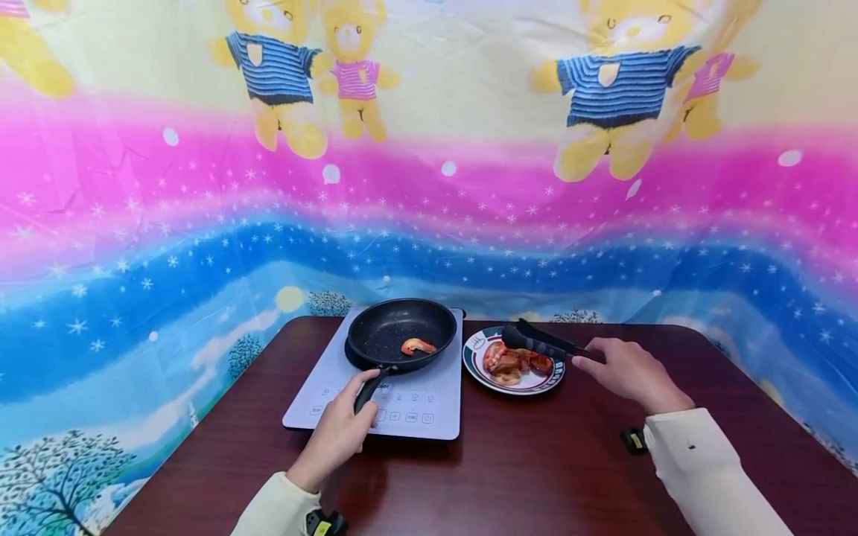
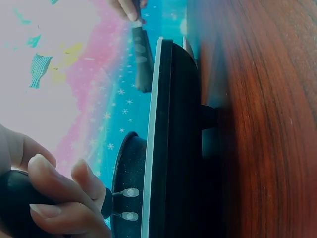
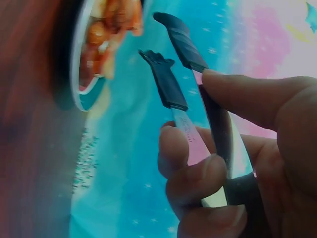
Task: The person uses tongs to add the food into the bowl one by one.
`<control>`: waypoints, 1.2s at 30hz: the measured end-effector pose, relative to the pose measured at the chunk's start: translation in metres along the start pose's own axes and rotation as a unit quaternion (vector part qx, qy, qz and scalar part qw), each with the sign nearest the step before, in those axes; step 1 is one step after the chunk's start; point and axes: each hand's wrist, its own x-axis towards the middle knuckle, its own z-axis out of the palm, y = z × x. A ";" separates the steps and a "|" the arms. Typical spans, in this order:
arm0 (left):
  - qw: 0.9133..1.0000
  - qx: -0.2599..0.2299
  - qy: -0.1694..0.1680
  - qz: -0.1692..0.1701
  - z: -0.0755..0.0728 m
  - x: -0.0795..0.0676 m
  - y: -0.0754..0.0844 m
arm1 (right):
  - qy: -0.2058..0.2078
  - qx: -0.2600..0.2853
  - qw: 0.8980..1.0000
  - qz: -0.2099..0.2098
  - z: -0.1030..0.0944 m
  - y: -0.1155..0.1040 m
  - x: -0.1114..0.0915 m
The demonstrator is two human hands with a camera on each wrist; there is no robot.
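My left hand [image 1: 342, 424] grips the black handle [image 1: 367, 392] of a frying pan [image 1: 392, 321], which sits on a white induction cooktop [image 1: 436, 406]. One orange-pink shrimp [image 1: 418, 346] lies in the pan toward its near right side. In the right wrist view, my right hand [image 3: 213, 183] holds black-tipped metal tongs [image 3: 185, 106], fingers and thumb around both arms, the tips apart with nothing between them. Those tips hover over a plate [image 1: 477, 378] of browned and reddish food pieces [image 1: 507, 366], right of the cooktop. The tongs partly hide the plate's far side.
A dark reddish-brown table [image 1: 523, 469] carries everything. Right behind it hangs a cloth backdrop [image 1: 442, 223] with bears and snowflakes. The pan's rim reaches near the cooktop's far edge. A black wrist device [image 1: 633, 441] shows at the right sleeve.
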 end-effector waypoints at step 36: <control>1.000 0.021 0.000 0.011 -0.001 0.000 -0.003 | -0.016 -0.044 0.998 -0.042 0.010 -0.038 -0.006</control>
